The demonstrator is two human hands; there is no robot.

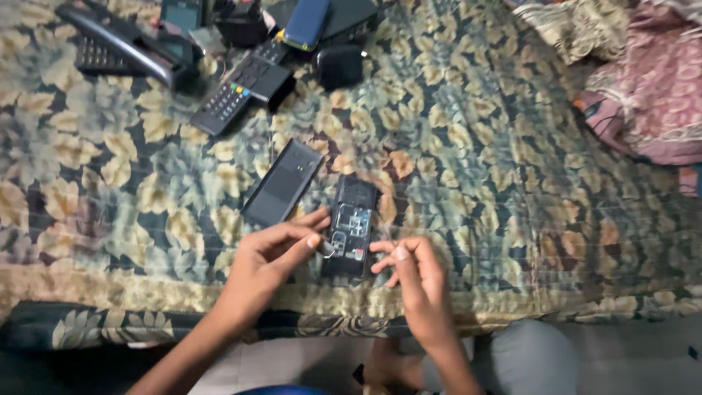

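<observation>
Both hands (336, 260) flank opened phone (351, 227) — fingertips touching it.

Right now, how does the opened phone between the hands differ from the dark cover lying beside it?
The opened phone shows exposed inner parts; the dark cover is plain and smooth. The left hand and right hand touch the phone; the cover lies untouched. Both are dark, slim and lie on the floral cloth.

Back cover (282, 183) left of opened phone (352, 227)

You get dim, flat indoor light — soft focus throughout, corners darker, fingers slightly blurred, no glare.
</observation>
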